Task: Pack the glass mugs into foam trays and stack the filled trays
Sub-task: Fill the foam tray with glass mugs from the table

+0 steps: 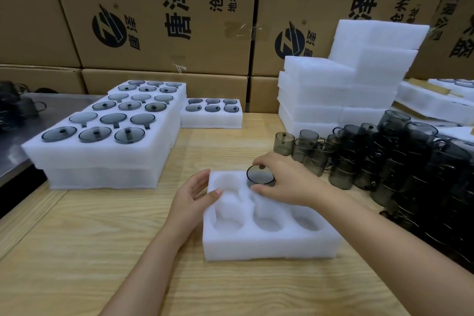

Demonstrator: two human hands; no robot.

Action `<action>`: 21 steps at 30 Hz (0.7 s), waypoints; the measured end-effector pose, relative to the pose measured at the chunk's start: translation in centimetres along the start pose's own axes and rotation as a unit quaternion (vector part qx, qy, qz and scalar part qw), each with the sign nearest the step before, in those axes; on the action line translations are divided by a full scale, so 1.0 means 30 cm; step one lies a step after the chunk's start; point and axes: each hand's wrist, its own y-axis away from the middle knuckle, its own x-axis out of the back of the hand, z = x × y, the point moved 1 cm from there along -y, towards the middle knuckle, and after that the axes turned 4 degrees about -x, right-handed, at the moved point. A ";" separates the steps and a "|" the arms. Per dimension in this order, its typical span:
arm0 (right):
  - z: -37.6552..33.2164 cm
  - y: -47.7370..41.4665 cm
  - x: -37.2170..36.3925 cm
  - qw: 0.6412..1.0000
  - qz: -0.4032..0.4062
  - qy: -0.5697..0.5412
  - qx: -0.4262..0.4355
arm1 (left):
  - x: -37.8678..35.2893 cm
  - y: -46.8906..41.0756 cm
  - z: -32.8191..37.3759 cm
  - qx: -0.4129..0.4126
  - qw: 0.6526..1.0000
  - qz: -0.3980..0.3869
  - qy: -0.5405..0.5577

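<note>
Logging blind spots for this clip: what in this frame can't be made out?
Head view only.
The mug: handle and seating depth hidden by the right hand and foam tray.
Tray's far-right pocket: covered by that hand.
The loose mugs: uncountable, overlapping, cut by the right edge.
The dark objects, far left: blurred, cut by the left edge.
The lower filled trays: contents hidden by trays above.

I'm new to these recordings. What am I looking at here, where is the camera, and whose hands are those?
No machine here: a person wears a camera on the head, looking down at their own bare hands. The left hand rests against a foam tray on the wooden table. The right hand grips a glass mug at a back-row pocket. Filled trays are stacked at left, spare foam behind, loose mugs at right.
</note>
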 end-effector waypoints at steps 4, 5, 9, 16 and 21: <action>0.002 0.006 -0.005 0.997 -0.018 -0.056 -0.045 | 0.000 0.001 -0.005 -0.003 1.000 -0.005 -0.004; -0.002 0.000 -0.004 0.995 -0.017 -0.082 -0.057 | 0.000 0.001 -0.006 -0.005 1.000 -0.004 -0.002; -0.041 -0.077 -0.016 0.994 0.052 -0.073 -0.069 | -0.004 0.002 -0.003 -0.009 1.000 -0.006 -0.003; -0.040 -0.136 -0.156 0.979 -0.142 0.056 -0.135 | -0.002 -0.001 -0.007 -0.015 1.000 -0.005 -0.001; -0.036 -0.140 -0.168 0.980 -0.130 0.054 -0.140 | -0.003 -0.002 -0.008 -0.017 1.000 -0.005 -0.011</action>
